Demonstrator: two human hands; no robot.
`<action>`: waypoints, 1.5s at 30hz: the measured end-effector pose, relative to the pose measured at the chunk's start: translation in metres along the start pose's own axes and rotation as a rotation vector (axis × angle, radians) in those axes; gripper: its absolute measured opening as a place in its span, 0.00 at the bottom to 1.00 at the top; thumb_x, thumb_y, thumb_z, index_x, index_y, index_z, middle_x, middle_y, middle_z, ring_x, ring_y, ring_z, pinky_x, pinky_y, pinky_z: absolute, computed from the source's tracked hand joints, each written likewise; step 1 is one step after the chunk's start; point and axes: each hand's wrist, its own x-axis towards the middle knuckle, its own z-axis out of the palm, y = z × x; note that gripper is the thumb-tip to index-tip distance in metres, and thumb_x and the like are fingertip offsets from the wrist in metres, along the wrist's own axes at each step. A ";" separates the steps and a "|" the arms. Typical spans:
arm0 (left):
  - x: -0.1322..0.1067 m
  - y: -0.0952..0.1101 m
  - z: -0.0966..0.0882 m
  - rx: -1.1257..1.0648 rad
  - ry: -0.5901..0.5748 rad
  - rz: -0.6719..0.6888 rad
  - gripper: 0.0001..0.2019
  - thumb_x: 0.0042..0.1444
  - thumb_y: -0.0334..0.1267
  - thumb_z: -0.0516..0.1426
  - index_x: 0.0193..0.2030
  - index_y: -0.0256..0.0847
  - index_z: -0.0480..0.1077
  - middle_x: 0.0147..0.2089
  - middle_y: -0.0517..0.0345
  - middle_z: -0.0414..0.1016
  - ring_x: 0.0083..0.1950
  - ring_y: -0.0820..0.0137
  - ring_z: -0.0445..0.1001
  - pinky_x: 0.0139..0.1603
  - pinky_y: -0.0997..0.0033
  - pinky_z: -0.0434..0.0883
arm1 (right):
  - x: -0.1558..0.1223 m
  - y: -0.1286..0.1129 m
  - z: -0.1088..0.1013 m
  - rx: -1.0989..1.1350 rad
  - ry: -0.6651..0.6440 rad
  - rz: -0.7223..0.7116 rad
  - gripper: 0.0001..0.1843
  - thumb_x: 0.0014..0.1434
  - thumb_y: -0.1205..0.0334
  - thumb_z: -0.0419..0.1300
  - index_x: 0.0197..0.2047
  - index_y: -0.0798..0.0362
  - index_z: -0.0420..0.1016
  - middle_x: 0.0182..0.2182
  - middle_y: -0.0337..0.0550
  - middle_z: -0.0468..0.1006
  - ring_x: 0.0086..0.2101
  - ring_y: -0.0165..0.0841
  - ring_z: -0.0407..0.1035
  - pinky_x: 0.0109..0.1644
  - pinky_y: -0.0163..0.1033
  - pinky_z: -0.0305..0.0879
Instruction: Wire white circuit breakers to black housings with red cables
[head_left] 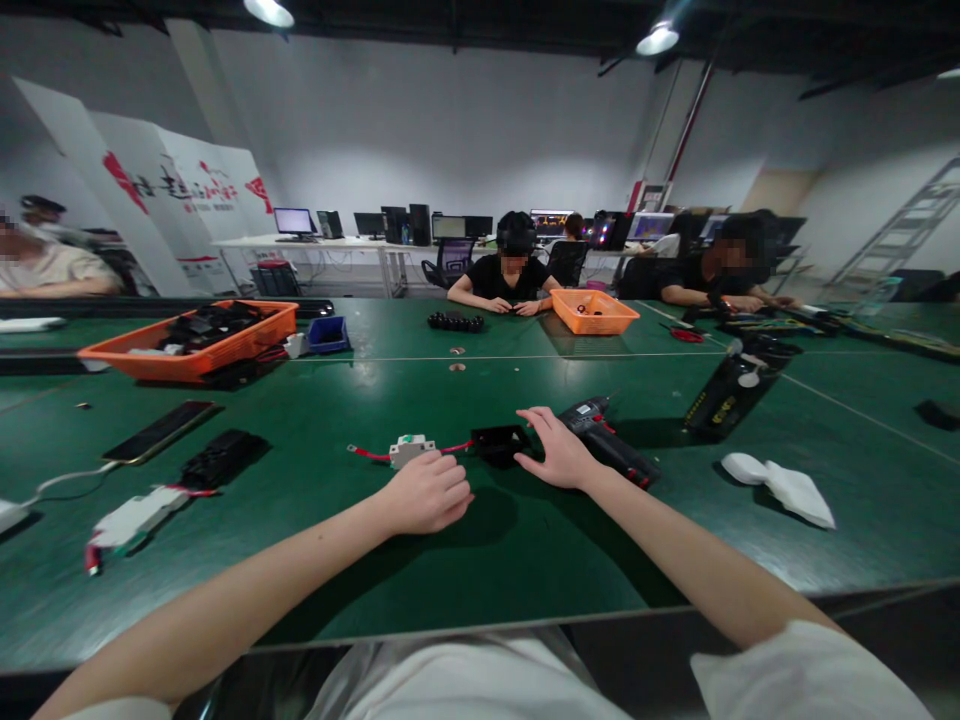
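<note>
My left hand (429, 492) rests with curled fingers just in front of a white circuit breaker (409, 449); whether anything is inside the fingers is hidden. Red wires (455, 448) come out of both sides of the breaker, and the right one runs to a small black box (499, 443). At the box's right end is my right hand (559, 452), its thumb and fingers spread apart; I cannot tell if they touch it. A black cordless screwdriver (611, 440) lies right behind that hand, partly covered by it.
On the left lie a second breaker (142, 517) with a black part (221, 455), a phone (161, 432) and an orange basket (187, 350) of black parts. A black bottle (739, 390) and white wrapping (784, 487) are at right. A co-worker (510, 270) sits opposite near another orange basket (594, 312).
</note>
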 end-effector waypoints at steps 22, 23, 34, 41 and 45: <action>0.006 0.050 -0.003 -0.550 -0.165 0.165 0.19 0.65 0.41 0.51 0.22 0.42 0.68 0.24 0.58 0.73 0.28 0.73 0.72 0.28 0.70 0.63 | -0.020 -0.075 0.031 0.005 -0.492 -0.452 0.15 0.57 0.59 0.59 0.20 0.53 0.70 0.21 0.37 0.76 0.22 0.28 0.66 0.25 0.36 0.44; 0.009 0.043 -0.007 -0.536 -0.158 0.131 0.19 0.67 0.40 0.50 0.23 0.42 0.68 0.24 0.58 0.72 0.29 0.73 0.72 0.30 0.70 0.63 | -0.020 -0.075 0.031 0.006 -0.488 -0.452 0.15 0.57 0.58 0.60 0.21 0.52 0.71 0.21 0.38 0.77 0.22 0.28 0.66 0.25 0.36 0.44; 0.051 -0.040 -0.002 -0.041 -0.246 -0.036 0.19 0.64 0.45 0.55 0.60 0.44 0.64 0.62 0.44 0.65 0.57 0.58 0.69 0.50 0.60 0.68 | -0.019 -0.076 0.029 0.040 -0.422 -0.405 0.22 0.62 0.58 0.57 0.17 0.54 0.67 0.18 0.36 0.73 0.21 0.26 0.63 0.26 0.35 0.46; 0.045 -0.036 0.026 0.102 -0.276 -0.133 0.17 0.66 0.45 0.53 0.59 0.43 0.63 0.57 0.43 0.68 0.50 0.59 0.72 0.41 0.65 0.66 | -0.019 -0.075 0.029 0.050 -0.426 -0.392 0.23 0.63 0.57 0.57 0.18 0.54 0.67 0.18 0.37 0.73 0.21 0.26 0.62 0.26 0.34 0.45; 0.038 -0.038 0.033 0.154 -0.287 -0.132 0.17 0.68 0.46 0.50 0.59 0.43 0.63 0.50 0.44 0.72 0.43 0.61 0.74 0.35 0.67 0.64 | -0.018 -0.075 0.028 0.058 -0.434 -0.376 0.22 0.63 0.57 0.57 0.18 0.54 0.67 0.18 0.37 0.73 0.21 0.26 0.62 0.26 0.34 0.44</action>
